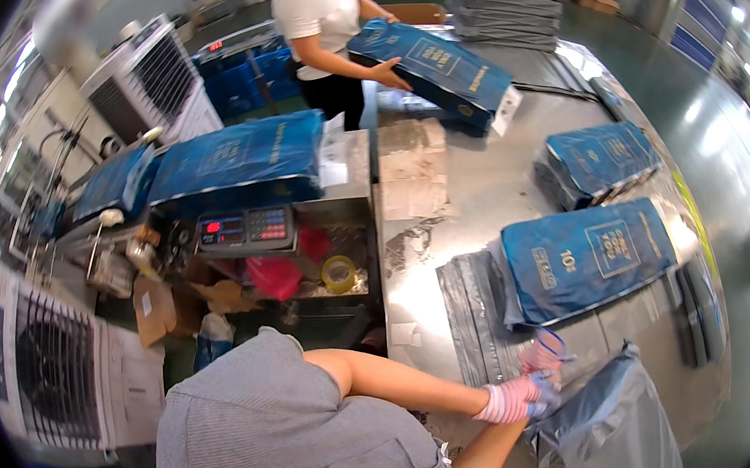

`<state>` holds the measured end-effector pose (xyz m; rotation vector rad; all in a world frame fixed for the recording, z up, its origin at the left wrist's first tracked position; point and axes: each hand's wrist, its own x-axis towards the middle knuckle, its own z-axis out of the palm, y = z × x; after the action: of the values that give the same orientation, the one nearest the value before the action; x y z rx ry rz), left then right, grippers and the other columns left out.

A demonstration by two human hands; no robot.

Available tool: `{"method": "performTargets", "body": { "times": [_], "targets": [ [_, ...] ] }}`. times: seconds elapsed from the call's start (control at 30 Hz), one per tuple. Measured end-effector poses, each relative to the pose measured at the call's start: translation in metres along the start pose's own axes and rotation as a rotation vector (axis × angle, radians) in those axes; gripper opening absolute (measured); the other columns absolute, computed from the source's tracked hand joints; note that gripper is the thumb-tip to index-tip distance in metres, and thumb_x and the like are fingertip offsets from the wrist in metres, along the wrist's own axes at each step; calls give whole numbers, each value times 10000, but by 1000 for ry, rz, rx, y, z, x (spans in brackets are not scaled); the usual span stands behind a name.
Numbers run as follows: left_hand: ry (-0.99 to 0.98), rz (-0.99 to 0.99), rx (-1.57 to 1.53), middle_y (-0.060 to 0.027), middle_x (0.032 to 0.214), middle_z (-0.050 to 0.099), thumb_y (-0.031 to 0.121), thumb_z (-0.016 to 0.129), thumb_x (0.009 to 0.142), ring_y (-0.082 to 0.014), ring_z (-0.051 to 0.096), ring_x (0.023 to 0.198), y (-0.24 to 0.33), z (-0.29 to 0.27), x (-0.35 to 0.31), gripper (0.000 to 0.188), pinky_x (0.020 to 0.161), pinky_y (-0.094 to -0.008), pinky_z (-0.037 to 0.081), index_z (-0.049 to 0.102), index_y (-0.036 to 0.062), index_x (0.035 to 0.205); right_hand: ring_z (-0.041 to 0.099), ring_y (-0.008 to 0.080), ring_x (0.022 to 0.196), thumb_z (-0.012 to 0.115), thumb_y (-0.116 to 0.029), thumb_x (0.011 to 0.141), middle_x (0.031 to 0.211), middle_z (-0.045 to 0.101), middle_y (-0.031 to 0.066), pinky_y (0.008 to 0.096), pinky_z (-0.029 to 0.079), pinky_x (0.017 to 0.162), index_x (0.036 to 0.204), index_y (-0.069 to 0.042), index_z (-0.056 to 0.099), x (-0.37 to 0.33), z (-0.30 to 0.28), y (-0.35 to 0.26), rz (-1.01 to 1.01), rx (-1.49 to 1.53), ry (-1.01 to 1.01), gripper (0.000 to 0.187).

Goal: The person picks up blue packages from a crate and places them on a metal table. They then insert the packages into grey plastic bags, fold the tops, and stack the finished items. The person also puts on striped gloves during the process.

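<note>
Both my hands wear pink-and-white striped gloves with blue-grey fingers, and my forearms cross close together. My left hand (523, 397) has its fingers closed at the left edge of a full grey plastic bag (619, 442). Just beyond it, my right hand (546, 351) is partly hidden, and its finger pose is unclear. Under and beside the hands lies a stack of flat grey plastic bags (472, 314). A large blue plastic-wrapped pack (580, 262) rests on the metal table (482, 186), partly over that stack.
Another blue pack (600, 163) lies farther back. Across the table a person (317, 15) holds a long blue pack (436, 67). To the left are a digital scale (246, 227) under a blue pack (240, 159), yellow tape (339, 273), and air coolers (56, 355). Grey bags (502, 8) are piled behind.
</note>
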<state>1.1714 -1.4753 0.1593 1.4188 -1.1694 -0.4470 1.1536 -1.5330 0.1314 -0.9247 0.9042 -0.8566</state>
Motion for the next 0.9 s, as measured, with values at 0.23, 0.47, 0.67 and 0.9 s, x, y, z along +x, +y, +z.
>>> {"method": "performTargets", "body": {
  "times": [0.23, 0.47, 0.67, 0.9],
  "targets": [
    [-455, -429, -243, -116, 1026, 622, 219, 471, 893, -175, 573, 942, 47, -83, -85, 294, 757, -304, 444, 586, 14, 1069, 498, 275, 1069, 564, -227, 829, 1160, 497, 205, 347, 417, 882, 1127, 81, 473, 111, 30, -27, -135, -284, -5, 437],
    [229, -219, 90, -177, 813, 585, 134, 520, 735, -331, 565, 795, 11, -60, 16, 181, 670, -415, 439, 599, 6, 835, 500, 229, 1036, 542, -160, 864, 1161, 515, 146, 318, 403, 873, 1196, 22, 465, 6, -22, -147, -1326, -1009, -436, 386],
    [-359, -216, -39, -203, 935, 614, 508, 635, 682, -334, 593, 877, 89, 44, 88, 576, 725, -434, 474, 590, 70, 1054, 566, 257, 834, 640, -197, 786, 971, 585, 169, 379, 459, 762, 1130, -19, 513, 67, -207, -270, -272, -1323, -622, 408],
    [134, -30, 344, -250, 1243, 376, 442, 716, 548, -379, 420, 1094, 5, 125, 100, 886, 814, -544, 409, 362, 32, 1249, 571, 248, 774, 614, -180, 804, 925, 599, 164, 338, 475, 692, 1013, 40, 556, 99, -221, -233, -451, -1728, -378, 309]
  ]
}}
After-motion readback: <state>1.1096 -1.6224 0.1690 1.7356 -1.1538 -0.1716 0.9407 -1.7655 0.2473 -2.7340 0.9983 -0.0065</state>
